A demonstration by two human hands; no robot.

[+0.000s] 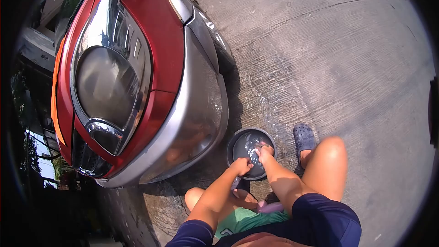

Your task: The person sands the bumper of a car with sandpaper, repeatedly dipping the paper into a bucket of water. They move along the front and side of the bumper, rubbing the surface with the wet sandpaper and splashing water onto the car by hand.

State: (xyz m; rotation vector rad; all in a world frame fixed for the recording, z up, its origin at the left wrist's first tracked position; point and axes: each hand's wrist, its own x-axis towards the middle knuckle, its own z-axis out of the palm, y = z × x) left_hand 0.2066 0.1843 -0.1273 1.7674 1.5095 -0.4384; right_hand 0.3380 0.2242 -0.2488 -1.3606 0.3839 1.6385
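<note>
Dipping seems underway, left hand point(243, 166) and right hand point(265, 150) bent at the bucket point(230, 149), their grip hard to tell, and lifting out needs care.

Both arms extend forward, converging. Left hand point(242, 166): bare, fingers curled. Right hand point(264, 151): bare, slightly farther forward, wrist wet-looking, finger detail unclear.

We look from one head-worn camera — forward and steeply down past our arms, close above the bucket point(242, 145).
</note>
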